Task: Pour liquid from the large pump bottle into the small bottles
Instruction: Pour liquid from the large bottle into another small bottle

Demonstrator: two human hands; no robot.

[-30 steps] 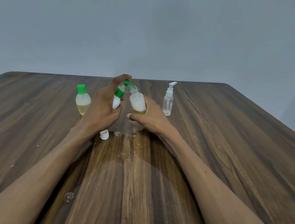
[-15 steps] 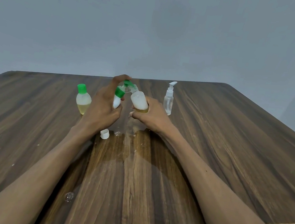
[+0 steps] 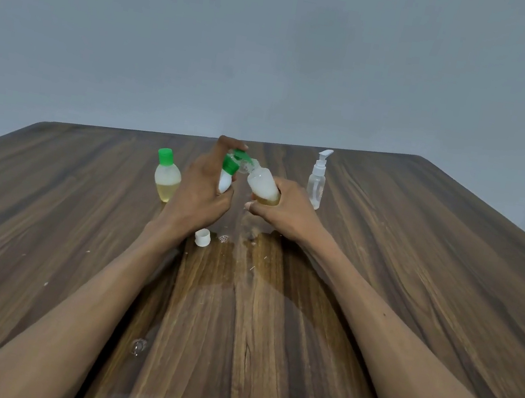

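Observation:
My left hand (image 3: 202,188) grips a small white bottle (image 3: 225,181) with a green cap, held upright above the table. My right hand (image 3: 281,210) holds a translucent bottle (image 3: 263,184) with yellowish liquid, tilted left so its green flip cap (image 3: 242,155) meets the small bottle's top. My left forefinger curls over that cap. A clear pump bottle (image 3: 317,182) with a white pump stands just right of my right hand. Another green-capped bottle (image 3: 166,176), half full of yellow liquid, stands left of my left hand.
A loose white cap (image 3: 203,237) lies on the wooden table (image 3: 415,276) below my left hand. A wet patch of spilled liquid (image 3: 241,275) spreads toward me between my forearms. A few droplets (image 3: 138,346) sit near the front edge.
Both hands and their bottles have stayed almost in place; my left forefinger has curled further over the green flip cap.

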